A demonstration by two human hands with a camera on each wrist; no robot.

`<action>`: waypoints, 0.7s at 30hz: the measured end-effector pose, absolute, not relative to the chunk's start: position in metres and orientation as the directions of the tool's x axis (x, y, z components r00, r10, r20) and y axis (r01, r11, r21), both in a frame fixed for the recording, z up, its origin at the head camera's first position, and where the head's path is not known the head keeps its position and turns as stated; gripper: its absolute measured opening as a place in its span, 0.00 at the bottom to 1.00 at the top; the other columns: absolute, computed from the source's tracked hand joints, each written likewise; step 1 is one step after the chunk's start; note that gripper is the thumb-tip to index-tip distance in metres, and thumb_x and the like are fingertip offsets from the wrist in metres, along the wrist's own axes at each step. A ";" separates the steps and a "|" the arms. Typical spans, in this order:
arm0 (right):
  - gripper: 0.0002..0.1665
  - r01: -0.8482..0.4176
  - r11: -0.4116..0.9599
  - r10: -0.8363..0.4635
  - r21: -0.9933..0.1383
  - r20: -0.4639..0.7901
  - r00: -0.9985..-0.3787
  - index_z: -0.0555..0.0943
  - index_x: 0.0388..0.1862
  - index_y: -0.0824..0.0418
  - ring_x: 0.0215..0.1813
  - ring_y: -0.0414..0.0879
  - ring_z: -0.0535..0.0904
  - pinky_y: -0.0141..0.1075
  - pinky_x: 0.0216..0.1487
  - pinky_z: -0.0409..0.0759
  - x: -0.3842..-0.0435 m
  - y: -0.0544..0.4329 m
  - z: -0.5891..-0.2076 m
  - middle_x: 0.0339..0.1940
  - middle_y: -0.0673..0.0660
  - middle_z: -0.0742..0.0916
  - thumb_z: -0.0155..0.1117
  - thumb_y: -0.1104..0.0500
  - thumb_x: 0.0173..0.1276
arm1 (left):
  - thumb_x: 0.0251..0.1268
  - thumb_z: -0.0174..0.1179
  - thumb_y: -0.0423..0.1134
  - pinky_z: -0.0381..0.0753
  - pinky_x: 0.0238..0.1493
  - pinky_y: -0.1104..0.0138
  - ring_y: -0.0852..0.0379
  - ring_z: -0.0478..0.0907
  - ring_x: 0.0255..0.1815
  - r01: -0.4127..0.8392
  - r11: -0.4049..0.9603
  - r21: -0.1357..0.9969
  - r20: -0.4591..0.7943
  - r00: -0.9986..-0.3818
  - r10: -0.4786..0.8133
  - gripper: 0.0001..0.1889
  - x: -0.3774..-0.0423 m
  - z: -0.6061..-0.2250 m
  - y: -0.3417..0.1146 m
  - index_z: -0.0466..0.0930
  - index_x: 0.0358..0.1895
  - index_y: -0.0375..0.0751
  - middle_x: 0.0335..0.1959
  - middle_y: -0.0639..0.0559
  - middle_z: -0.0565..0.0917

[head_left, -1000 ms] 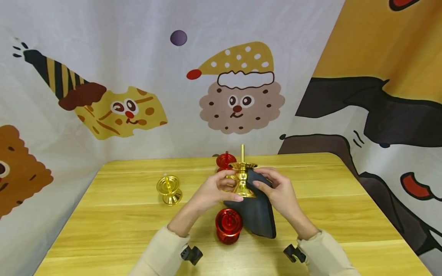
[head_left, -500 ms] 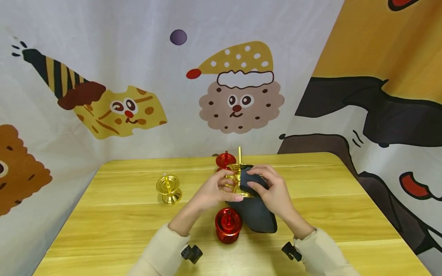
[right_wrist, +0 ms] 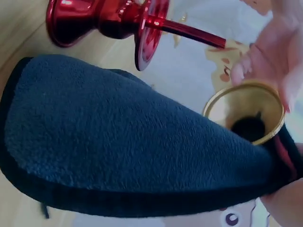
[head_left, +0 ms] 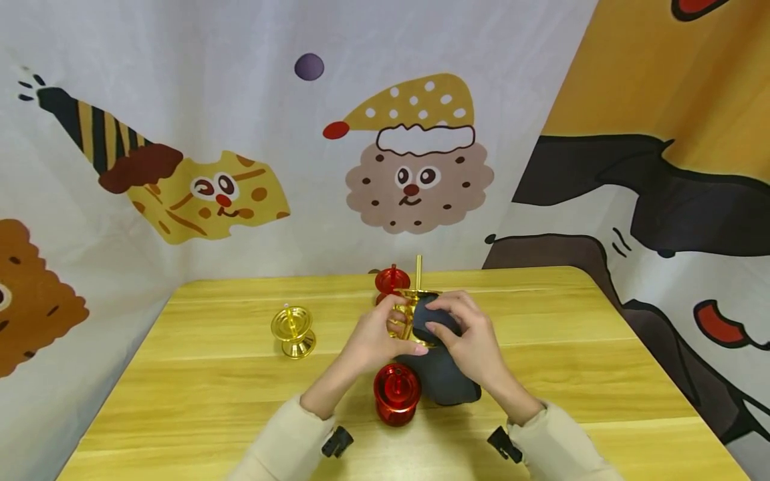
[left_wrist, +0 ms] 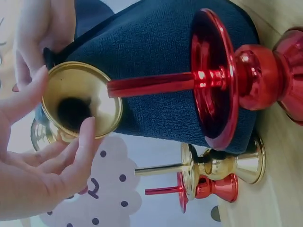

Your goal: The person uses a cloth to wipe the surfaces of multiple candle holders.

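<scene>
A shiny gold candlestick [head_left: 418,292] is held off the table, its spike pointing up and its hollow base [left_wrist: 92,85] showing in the left wrist view. My left hand [head_left: 373,339] grips it from the left, thumb near the base rim. From the right, my right hand [head_left: 472,332] pinches a dark blue-grey cloth [head_left: 442,381] with black edging and presses it round the stem. The lower cloth hangs down toward the table. Close in front stands a red candlestick [head_left: 397,394]. Cloth and fingers hide much of the held stem.
Another gold candlestick [head_left: 293,332] stands at the left on the wooden table [head_left: 198,394]. At the back stands a red one [head_left: 394,280], partly hidden. Near it, the left wrist view shows a further gold candlestick [left_wrist: 218,166]. A printed curtain [head_left: 252,87] hangs behind the table.
My right hand has moved slightly left and wrapped the cloth further round the candlestick's stem, covering more of it. The left hand keeps its grip; the hanging cloth has shifted.
</scene>
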State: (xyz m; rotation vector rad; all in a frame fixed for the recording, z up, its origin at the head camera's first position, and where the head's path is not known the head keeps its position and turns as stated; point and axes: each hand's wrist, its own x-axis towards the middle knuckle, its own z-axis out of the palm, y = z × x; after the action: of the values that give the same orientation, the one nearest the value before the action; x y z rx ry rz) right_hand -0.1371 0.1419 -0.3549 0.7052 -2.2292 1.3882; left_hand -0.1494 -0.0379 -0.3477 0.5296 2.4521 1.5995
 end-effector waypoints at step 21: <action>0.14 -0.600 0.310 -0.169 -0.737 0.578 -0.798 0.80 0.39 0.66 0.41 0.44 0.76 0.26 0.39 0.78 -0.137 0.145 -0.355 0.41 0.58 0.79 0.65 0.76 0.53 | 0.49 0.69 0.36 0.79 0.45 0.62 0.44 0.72 0.52 0.059 0.239 0.969 -0.058 -0.890 0.453 0.40 -0.151 -0.347 -0.040 0.59 0.65 0.31 0.48 0.41 0.74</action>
State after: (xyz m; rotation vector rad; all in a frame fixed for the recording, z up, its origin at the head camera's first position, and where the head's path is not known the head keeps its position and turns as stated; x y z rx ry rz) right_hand -0.1365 0.1452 -0.3547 0.6856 -2.1886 1.4903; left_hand -0.1506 -0.0397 -0.3469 0.4736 2.1917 1.6913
